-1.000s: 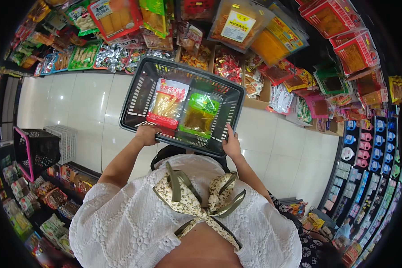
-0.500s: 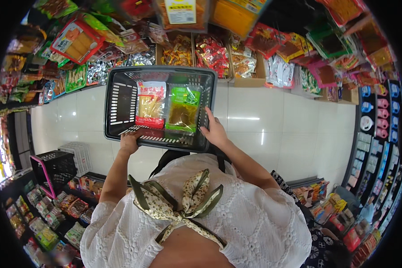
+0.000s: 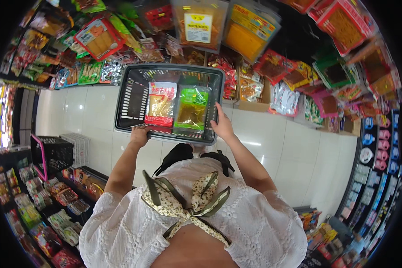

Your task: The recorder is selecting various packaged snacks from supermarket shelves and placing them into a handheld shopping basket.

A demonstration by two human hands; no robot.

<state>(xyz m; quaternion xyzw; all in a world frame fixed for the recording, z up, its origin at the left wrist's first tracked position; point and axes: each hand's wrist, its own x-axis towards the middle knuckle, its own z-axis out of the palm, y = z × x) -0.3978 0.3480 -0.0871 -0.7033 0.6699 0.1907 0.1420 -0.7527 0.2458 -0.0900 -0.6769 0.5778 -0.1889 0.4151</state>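
Note:
A dark grey plastic shopping basket hangs in front of me, held at its near edge and right side. My left hand grips the near rim, fingers curled over it. Around the right wall's edge my right hand is closed, thumb on the inner side. Two flat snack packets lie side by side on the basket's bottom. One is a red and white packet with pale yellow contents in a clear window; to its right is a green packet with brownish-yellow contents.
Hanging snack packets and open cardboard boxes of snacks line the far shelf, close beyond the basket. Shiny tiles cover the floor. Stacked black baskets stand at left, and low shelves of packets lie behind them.
The basket, with both hands on it, has shifted slightly right in view. The far shelf's hanging packets appear lower and larger, and my dark-clad legs show more below the basket.

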